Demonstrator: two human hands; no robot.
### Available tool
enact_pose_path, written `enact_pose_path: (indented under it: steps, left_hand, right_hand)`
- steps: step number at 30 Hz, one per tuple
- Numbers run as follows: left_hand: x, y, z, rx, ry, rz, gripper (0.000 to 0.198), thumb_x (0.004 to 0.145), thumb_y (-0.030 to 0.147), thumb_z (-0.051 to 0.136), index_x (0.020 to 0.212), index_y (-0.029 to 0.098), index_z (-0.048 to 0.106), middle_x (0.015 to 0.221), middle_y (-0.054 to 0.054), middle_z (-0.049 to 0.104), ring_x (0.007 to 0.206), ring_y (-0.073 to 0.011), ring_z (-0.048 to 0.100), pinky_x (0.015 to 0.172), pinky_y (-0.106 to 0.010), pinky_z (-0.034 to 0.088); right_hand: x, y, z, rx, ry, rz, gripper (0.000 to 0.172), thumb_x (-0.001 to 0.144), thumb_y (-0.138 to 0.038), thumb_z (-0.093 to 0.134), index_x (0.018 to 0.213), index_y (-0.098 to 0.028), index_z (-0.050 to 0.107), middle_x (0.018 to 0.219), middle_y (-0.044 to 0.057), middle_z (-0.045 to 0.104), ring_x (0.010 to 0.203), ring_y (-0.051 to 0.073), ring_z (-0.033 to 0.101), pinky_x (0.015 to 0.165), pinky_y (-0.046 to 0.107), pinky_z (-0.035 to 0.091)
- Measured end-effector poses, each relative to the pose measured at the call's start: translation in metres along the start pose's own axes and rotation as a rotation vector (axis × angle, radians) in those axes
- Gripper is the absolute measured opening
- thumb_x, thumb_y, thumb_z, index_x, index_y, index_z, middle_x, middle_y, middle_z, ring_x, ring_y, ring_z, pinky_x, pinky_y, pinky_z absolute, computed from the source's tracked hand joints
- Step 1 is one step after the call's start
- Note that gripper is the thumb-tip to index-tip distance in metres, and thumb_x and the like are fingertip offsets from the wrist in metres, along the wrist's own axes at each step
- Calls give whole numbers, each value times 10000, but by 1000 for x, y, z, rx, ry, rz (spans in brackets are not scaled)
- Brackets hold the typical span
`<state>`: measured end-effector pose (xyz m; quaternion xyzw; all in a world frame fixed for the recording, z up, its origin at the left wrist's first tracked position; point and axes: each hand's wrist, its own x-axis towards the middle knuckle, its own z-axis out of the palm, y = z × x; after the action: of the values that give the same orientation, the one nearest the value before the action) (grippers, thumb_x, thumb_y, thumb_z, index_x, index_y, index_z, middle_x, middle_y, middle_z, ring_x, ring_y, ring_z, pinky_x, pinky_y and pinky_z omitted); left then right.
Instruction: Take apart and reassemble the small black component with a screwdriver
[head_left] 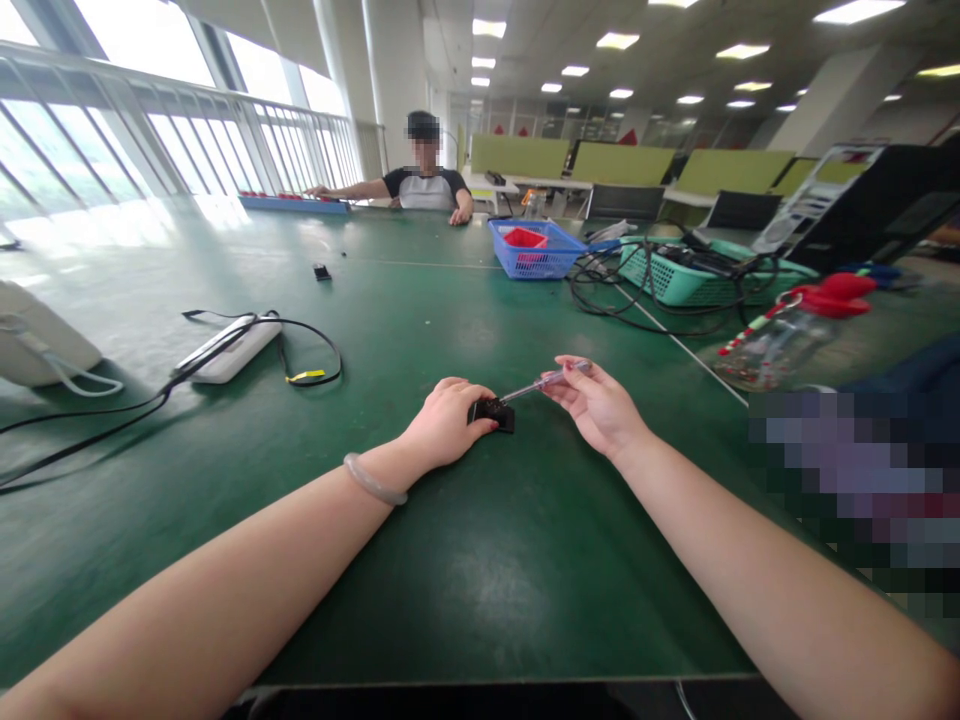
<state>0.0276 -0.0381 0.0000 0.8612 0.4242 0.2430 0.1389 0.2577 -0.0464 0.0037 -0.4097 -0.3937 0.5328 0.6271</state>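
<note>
My left hand (452, 421) is closed around a small black part (501, 413) on the green tabletop, thumb at its near side and fingers over the far side. What exactly the black part is, I cannot make out. Between the thumb and fingers of my right hand (596, 402) is a screwdriver (551, 379) with a clear handle. Its thin shaft slants down to the left, and the tip meets the top of the black part. Whether the tip sits in a screw is too small to tell.
A white power strip (232, 348) with black cable lies left. Farther back are a small black piece (322, 272), a blue basket (536, 250) and a green basket (675, 275) with cables. A red-lidded bottle (799, 325) stands right. Another person (426, 185) sits across the table.
</note>
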Motion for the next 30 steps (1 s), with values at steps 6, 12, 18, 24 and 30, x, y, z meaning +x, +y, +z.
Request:
enact_pose_path:
  steps: [6, 12, 18, 24, 30]
  left_hand:
    - [0, 0, 0, 0, 3, -3, 332, 794, 370, 660, 1088, 216, 650, 1127, -54, 673, 1187, -274, 498, 1065, -431, 366]
    - [0, 1, 0, -11, -2, 5, 319, 797, 372, 656, 1080, 225, 653, 1116, -47, 675, 1174, -269, 506, 1059, -431, 370]
    - [0, 1, -1, -12, -2, 8, 318, 800, 378, 652, 1080, 229, 653, 1110, -50, 675, 1172, -272, 508, 1055, -436, 374]
    - [-1, 2, -2, -4, -12, 0, 317, 807, 378, 640, 1086, 228, 652, 1110, -59, 672, 1174, -272, 504, 1048, -437, 381]
    - [-1, 1, -2, -10, -10, 3, 322, 803, 383, 644, 1086, 230, 650, 1112, -57, 670, 1169, -272, 510, 1052, -441, 377]
  right_hand:
    - [0, -1, -3, -66, 20, -101, 203, 800, -211, 643, 986, -260, 578, 804, -10, 718, 803, 173, 701, 867, 407, 533]
    - [0, -5, -4, -125, -9, -224, 230, 807, -209, 603, 1022, -262, 542, 790, -22, 693, 798, 164, 684, 858, 397, 519]
    - [-4, -7, -1, -205, -84, -321, 226, 840, -263, 589, 1040, -266, 485, 812, -25, 671, 849, 178, 680, 913, 435, 494]
    - [-10, -10, 5, -248, -109, -359, 272, 851, -311, 603, 1091, -285, 478, 843, -28, 665, 886, 181, 670, 932, 436, 489]
    - [-8, -10, 6, -212, -18, -291, 282, 805, -369, 673, 1026, -284, 521, 809, -29, 672, 825, 162, 673, 910, 398, 499]
